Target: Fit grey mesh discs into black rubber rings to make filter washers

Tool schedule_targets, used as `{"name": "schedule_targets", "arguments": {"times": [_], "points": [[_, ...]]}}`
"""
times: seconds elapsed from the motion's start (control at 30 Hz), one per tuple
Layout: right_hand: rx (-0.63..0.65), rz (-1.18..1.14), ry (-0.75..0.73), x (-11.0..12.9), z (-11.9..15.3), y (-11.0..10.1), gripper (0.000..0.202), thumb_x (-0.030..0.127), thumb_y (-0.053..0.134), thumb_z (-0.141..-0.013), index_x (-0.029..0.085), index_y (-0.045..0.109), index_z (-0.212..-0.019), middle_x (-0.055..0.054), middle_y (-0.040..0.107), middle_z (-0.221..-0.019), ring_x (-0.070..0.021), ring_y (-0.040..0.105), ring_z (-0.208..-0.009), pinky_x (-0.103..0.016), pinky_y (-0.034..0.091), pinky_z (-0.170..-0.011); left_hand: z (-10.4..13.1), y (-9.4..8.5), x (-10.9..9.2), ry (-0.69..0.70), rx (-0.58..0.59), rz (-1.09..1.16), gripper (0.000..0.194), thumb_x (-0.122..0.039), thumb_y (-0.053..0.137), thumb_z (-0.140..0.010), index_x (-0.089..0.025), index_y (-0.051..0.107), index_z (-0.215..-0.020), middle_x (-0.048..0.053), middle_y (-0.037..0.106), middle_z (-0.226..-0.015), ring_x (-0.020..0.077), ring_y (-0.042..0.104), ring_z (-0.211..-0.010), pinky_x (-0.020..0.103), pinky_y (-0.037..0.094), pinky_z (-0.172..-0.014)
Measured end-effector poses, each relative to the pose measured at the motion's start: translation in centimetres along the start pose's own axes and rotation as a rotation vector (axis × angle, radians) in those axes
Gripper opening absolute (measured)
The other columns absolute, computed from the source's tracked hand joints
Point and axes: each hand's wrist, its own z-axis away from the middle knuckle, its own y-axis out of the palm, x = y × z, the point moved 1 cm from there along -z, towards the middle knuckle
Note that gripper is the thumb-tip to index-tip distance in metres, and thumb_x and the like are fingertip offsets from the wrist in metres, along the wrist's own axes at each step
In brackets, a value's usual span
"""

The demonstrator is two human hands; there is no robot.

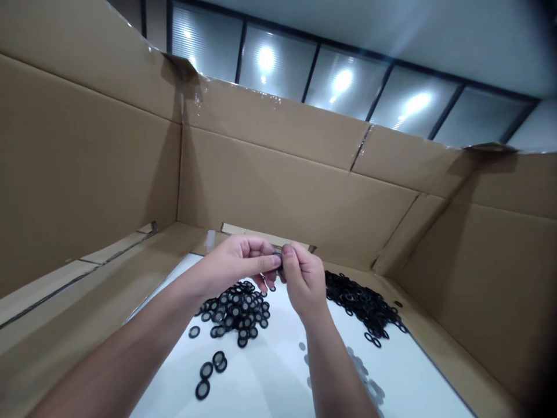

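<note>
A small black ring (279, 256) sits between my left hand (250, 261) and my right hand (302, 273), pinched by both sets of fingertips above the white board (278, 360); filled rings (237, 307) heap near left, bare black rings (363, 302) far right, cardboard walls (278, 168) around

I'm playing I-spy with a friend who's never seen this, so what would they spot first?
Probably the left hand and right hand, meeting mid-picture around a small dark piece. Next, two heaps: grey-centred black rings on the left of the white board, plain black rings towards its far right. Big cardboard walls rise behind and at both sides.
</note>
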Motion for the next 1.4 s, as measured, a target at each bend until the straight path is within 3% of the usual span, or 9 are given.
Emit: {"name": "schedule_targets", "arguments": {"times": [0.17,0.43,0.67,0.93,1.07,1.2,1.3,1.4], "points": [[0.004,-0.117,-0.011,-0.4,0.2,0.1,0.04,0.037,0.044,-0.1,0.021,0.044,-0.064,0.004,0.047,-0.054,-0.0094,0.045,-0.048,-0.023,0.036,-0.048,0.5,-0.1,-0.5,-0.05,0.009,-0.024,0.023,-0.032,0.069,-0.088,-0.014,0.061,-0.077,0.003,0.072,-0.071,0.013,0.07,-0.067,0.023,0.058,-0.063],[-0.043,0.02,-0.121,-0.3,0.5,0.8,0.037,0.029,0.045,-0.099,0.02,0.042,-0.063,0.003,0.045,-0.055,-0.0096,0.042,-0.05,-0.025,0.033,-0.05,1.6,-0.9,-1.9,-0.078,-0.024,-0.28,0.019,-0.032,0.067,-0.089,-0.016,0.061,-0.081,0.002,0.073,-0.075,0.0141,0.071,-0.073,0.023,0.057,-0.067],[-0.055,0.084,-0.205,0.1,0.7,1.2,0.032,0.02,0.044,-0.098,0.02,0.042,-0.066,0.003,0.044,-0.058,-0.0093,0.04,-0.051,-0.025,0.031,-0.052,1.4,-1.2,-1.7,-0.066,0.009,-0.2,0.014,-0.029,0.067,-0.089,-0.016,0.064,-0.087,-0.001,0.067,-0.074,0.0102,0.067,-0.063,0.02,0.055,-0.06],[0.229,0.016,-0.104,0.4,0.0,0.0,0.032,0.028,0.045,-0.1,0.019,0.048,-0.069,0.002,0.05,-0.062,-0.0103,0.046,-0.057,-0.025,0.034,-0.056,1.1,-1.6,-1.4,-0.012,-0.006,-0.183,0.019,-0.034,0.064,-0.091,-0.015,0.065,-0.09,-0.001,0.061,-0.079,0.008,0.059,-0.065,0.019,0.053,-0.059],[0.334,-0.018,-0.044,0.8,-0.2,-0.7,0.032,0.028,0.046,-0.1,0.019,0.053,-0.07,0.003,0.052,-0.06,-0.0091,0.047,-0.055,-0.023,0.036,-0.054,1.2,-1.7,-1.4,-0.022,0.021,-0.197,0.022,-0.036,0.062,-0.093,-0.015,0.065,-0.09,0.001,0.064,-0.081,0.0121,0.063,-0.076,0.023,0.058,-0.066],[0.417,-0.171,-0.004,0.9,-0.1,-0.9,0.033,0.031,0.045,-0.101,0.018,0.057,-0.073,0.003,0.052,-0.059,-0.0088,0.046,-0.053,-0.023,0.036,-0.052,1.3,-1.9,-1.3,-0.056,0.084,-0.124,0.021,-0.034,0.067,-0.091,-0.014,0.062,-0.085,0.002,0.07,-0.076,0.0122,0.069,-0.073,0.023,0.059,-0.069],[0.411,-0.333,-0.015,0.8,0.3,-0.4,0.034,0.03,0.047,-0.1,0.018,0.055,-0.069,0.003,0.052,-0.059,-0.0075,0.044,-0.049,-0.022,0.035,-0.049,1.4,-2.0,-1.3,-0.083,0.149,-0.061,0.023,-0.033,0.067,-0.091,-0.014,0.059,-0.081,0.004,0.073,-0.074,0.0127,0.071,-0.071,0.022,0.059,-0.067],[0.327,-0.476,-0.017,0.5,0.8,0.7,0.035,0.028,0.049,-0.099,0.019,0.051,-0.066,0.004,0.05,-0.055,-0.0066,0.042,-0.045,-0.021,0.033,-0.045,1.7,-2.0,-1.4,-0.088,0.184,-0.008,0.024,-0.034,0.068,-0.09,-0.014,0.058,-0.08,0.005,0.074,-0.073,0.0131,0.072,-0.068,0.021,0.059,-0.065]]}}
